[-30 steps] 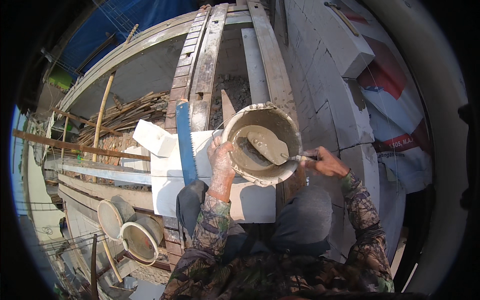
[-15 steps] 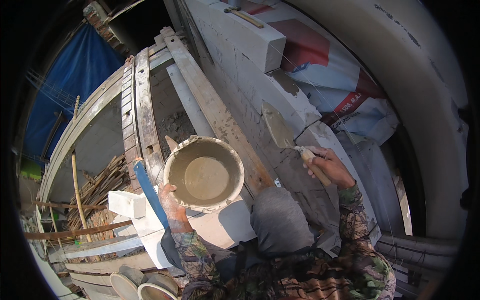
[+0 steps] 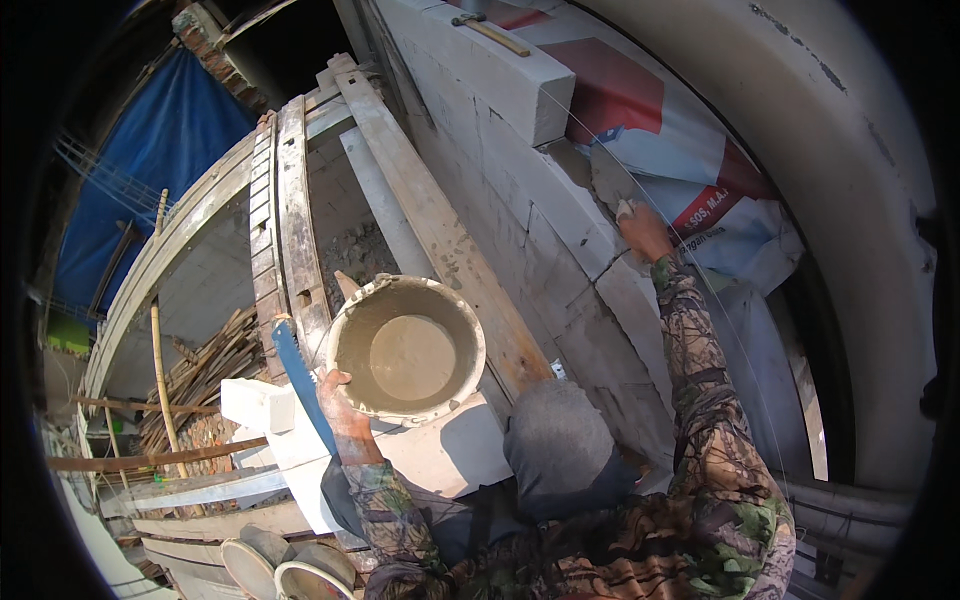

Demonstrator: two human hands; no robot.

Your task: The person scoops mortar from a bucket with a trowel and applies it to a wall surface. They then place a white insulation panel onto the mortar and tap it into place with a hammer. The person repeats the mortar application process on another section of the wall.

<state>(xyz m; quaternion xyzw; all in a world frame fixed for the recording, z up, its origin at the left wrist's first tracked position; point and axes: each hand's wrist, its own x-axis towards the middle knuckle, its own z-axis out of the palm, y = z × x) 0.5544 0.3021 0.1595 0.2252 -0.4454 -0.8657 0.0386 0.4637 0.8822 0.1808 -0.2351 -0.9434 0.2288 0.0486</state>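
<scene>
My left hand (image 3: 345, 408) grips the near-left rim of a round bucket (image 3: 464, 345), with its thumb over the edge. Grey wet mortar (image 3: 412, 357) lies in the bottom of this bucket. Over at the white block wall (image 3: 500, 150), my right hand (image 3: 645, 232) is closed around a trowel, its handle mostly hidden by the fingers. The trowel blade (image 3: 610, 180) lies at the wall's top, beside a patch of grey mortar (image 3: 566, 162) and just past the end of a raised block (image 3: 552, 108).
A taut string (image 3: 738, 360) runs along the wall. On the raised block rests a hammer (image 3: 490, 34). A blue-bladed saw (image 3: 300, 378) stands left of the bucket, near a white block piece (image 3: 258, 404). Wooden planks (image 3: 425, 205) lie ahead; two more buckets (image 3: 312, 580) sit lower left.
My right hand has carried the trowel forward, away from me, onto the wall's top by the raised block. My left hand and the bucket stay nearly where they were.
</scene>
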